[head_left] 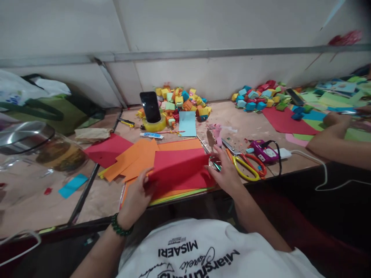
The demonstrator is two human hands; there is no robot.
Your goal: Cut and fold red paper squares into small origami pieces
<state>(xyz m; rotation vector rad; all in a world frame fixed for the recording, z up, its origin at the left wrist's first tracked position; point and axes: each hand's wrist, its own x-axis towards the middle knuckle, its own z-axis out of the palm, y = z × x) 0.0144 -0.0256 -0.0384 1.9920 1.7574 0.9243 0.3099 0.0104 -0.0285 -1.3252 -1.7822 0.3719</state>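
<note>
A red sheet of paper (179,170) spans the space between my hands, its near part bent up in a fold. My left hand (140,189) grips its left edge, thumb and fingers closed on it. At the right edge, my right hand (226,172) pinches the same sheet. Beneath lie orange paper (182,144) and a yellow-green sheet (171,196). Orange strips (139,156) fan out beside my left hand. Close to my right hand are scissors (246,166) with yellow and red handles and a small pink object (215,131).
A phone (150,107) leans upright in a tape roll (155,124). Behind are piles of folded paper cubes (179,101). A glass jug (58,150) stands left; a purple adapter (263,151) with cables lies right. A co-worker's arm (339,139) reaches in at right.
</note>
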